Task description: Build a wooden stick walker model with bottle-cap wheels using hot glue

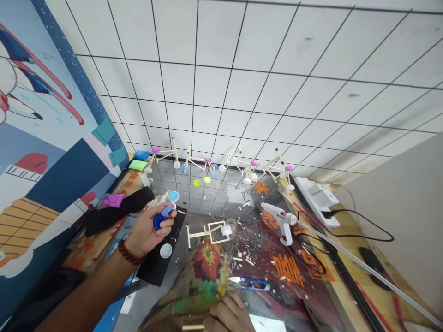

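Dark blue bottle cap (158,222) in the left hand (149,228), fingers curled round it; a lighter blue piece (168,211) at the fingertips of the same hand. Hand is above the upper part of a black sheet (157,269), a white cap (166,251) lying lower on that sheet. Light-blue cap (173,196) just beyond the fingers, thin wooden sticks (159,201) beside it. To the right, a stick frame (199,234) lies with a white round piece (226,230) at one end. Right hand (229,313) low at the near edge, fingers bent; cannot tell whether they grip anything. Blue-handled thread snips (254,283) just beyond it. Farther right, a white hot-glue gun (275,211) on its side, wood scraps scattered near. Stick models (165,152) with pink discs stand in a row along the tiled wall (214,83).
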